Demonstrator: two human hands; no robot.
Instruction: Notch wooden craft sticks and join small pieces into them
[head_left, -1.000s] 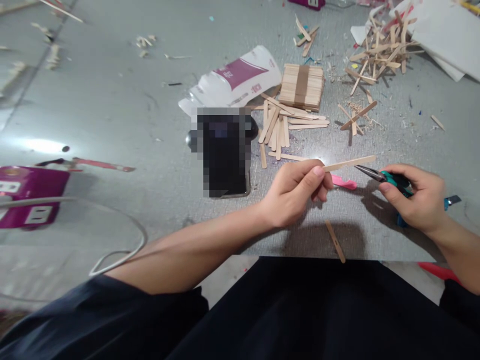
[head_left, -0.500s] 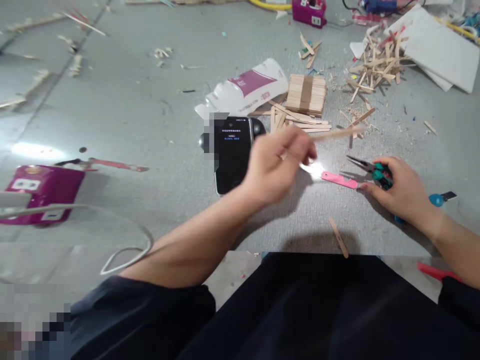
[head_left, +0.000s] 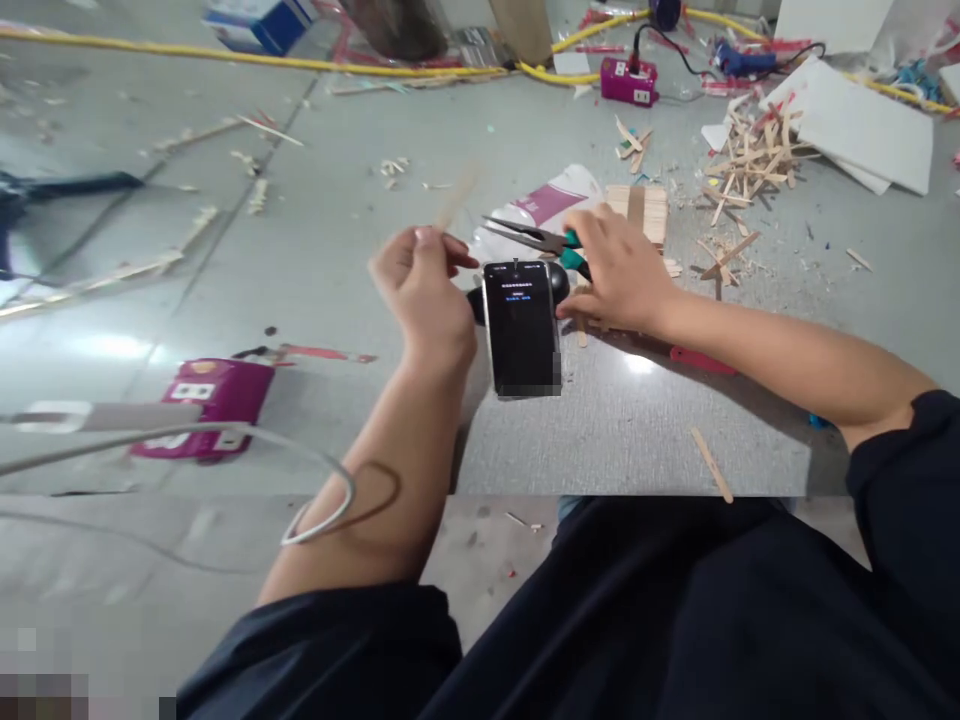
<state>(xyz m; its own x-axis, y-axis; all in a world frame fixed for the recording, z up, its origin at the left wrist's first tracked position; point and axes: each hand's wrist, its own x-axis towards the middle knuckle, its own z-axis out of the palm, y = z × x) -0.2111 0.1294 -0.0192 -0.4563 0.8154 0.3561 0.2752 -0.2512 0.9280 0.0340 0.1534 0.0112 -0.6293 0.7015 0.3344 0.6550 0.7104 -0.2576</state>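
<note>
My left hand [head_left: 429, 295], left of the phone, pinches a thin wooden craft stick [head_left: 454, 203] that points up and is smeared by motion. My right hand [head_left: 626, 265] is closed around needle-nose pliers [head_left: 525, 234] with green and black handles. Their jaws reach left toward the stick, apart from it. Below the pliers a phone [head_left: 523, 345] with a dark screen rests on a black stand. Behind my right hand lie a banded stack of craft sticks [head_left: 652, 212] and a white and purple plastic bag [head_left: 559, 200], both partly covered. A pink-handled tool [head_left: 701, 361] shows beneath my right forearm.
A heap of loose sticks [head_left: 757, 155] and white boards [head_left: 870, 125] lie at the back right. One craft stick [head_left: 711, 465] is at the front edge. A purple power strip [head_left: 217, 405] with a white cable [head_left: 349, 495] sits at left. A yellow cable [head_left: 247, 58] crosses the back.
Both hands have moved left. The pliers went from the right side to above the phone, and the left hand with its stick passed to the phone's left. The view has shifted left.
</note>
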